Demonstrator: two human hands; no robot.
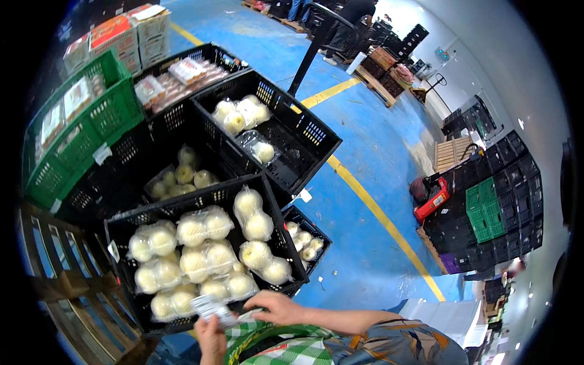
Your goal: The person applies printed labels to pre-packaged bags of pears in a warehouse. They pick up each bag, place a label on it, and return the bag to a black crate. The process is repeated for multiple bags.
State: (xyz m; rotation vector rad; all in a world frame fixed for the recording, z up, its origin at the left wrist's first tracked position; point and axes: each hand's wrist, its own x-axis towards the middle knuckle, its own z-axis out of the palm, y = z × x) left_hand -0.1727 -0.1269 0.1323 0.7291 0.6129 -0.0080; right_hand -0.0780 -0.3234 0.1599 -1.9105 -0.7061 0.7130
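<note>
My left hand (212, 336) grips a white printed sheet of labels (213, 310) between thumb and fingers, over the near edge of a black plastic crate (191, 200). My right hand (273, 306) is beside the sheet's right end, fingers bent; whether it touches the sheet is hard to tell. In the crate lie several clear clamshell packs of pale round fruit (205, 226) in foam nets. Behind it, a deeper dark crate holds loose-looking fruit (185, 174). Another black crate (315, 125) holds a few fruit packs (241, 112) at its left side.
A green crate (86, 123) and a black crate with packed trays (187, 70) stand at the left. A wooden pallet (75, 283) is at lower left. A low crate of fruit (305, 244) sits to the right. Crate stacks (483, 205) stand farther right; people (346, 23) are in the distance.
</note>
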